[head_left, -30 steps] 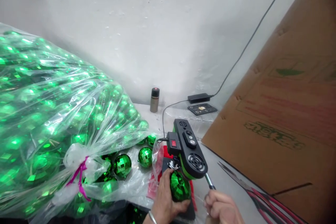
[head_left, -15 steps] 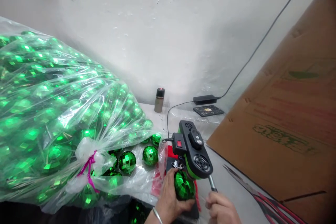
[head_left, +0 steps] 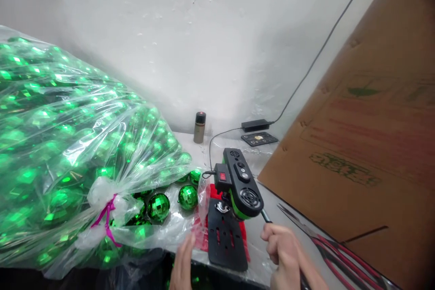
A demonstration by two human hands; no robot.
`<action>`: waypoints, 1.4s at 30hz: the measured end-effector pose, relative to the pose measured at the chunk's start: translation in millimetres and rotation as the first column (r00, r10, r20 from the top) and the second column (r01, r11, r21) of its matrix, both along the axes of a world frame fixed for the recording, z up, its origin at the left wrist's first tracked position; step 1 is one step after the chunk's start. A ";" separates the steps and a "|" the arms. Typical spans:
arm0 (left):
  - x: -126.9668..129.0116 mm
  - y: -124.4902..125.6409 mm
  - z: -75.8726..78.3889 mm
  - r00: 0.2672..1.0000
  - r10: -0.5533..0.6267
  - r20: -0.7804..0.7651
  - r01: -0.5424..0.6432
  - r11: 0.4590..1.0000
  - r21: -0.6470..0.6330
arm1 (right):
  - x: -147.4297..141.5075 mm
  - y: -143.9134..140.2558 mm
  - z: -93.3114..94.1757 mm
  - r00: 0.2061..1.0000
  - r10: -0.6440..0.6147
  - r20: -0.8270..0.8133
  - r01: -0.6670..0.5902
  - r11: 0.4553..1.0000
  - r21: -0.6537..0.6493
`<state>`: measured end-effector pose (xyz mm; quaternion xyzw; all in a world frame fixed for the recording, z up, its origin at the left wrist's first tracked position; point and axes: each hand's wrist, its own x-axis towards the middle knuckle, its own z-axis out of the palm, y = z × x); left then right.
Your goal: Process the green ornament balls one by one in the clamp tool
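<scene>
My right hand point(head_left: 287, 253) is wrapped around a metal rod with a dark grip point(head_left: 266, 215); the rod's far end passes behind the small black and green machine point(head_left: 243, 181). My left hand point(head_left: 183, 260) is low in front, left of the machine's slotted black base plate point(head_left: 226, 240). Its visible fingers are stretched out, with no ball seen in them; part of the hand is cut off by the lower edge. A silver metal fitting point(head_left: 222, 207) sits at the plate's back end. Loose shiny green faceted balls point(head_left: 188, 197) lie left of the plate.
A big clear bag of green balls point(head_left: 84, 145), tied with a pink ribbon point(head_left: 108, 217), fills the left. A small can point(head_left: 200, 128) and a black power adapter point(head_left: 255, 125) stand by the wall. Large scissors point(head_left: 326, 244) and a cardboard box point(head_left: 356, 122) are at right.
My left hand has let go of the green ball and moved left and down, off the plate. The ball has left the machine. My right hand stays on the rod; the view shifted slightly right.
</scene>
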<state>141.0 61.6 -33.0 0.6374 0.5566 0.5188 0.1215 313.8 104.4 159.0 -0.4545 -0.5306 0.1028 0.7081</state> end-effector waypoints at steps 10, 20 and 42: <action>-29.1 152.7 110.3 0.999 -0.012 0.043 0.031 0.874 -0.486 | 9.8 -2.0 -8.0 0.994 0.078 0.081 -0.081 0.996 0.033; -2.0 58.5 117.7 0.041 0.246 0.968 0.388 0.889 -0.242 | 1.7 2.0 22.1 0.997 0.077 0.028 -0.078 0.997 0.020; 22.9 7.8 59.5 0.806 -0.301 0.509 0.319 0.946 0.054 | 17.5 -19.5 -20.0 0.999 0.023 0.042 -0.018 0.991 -0.133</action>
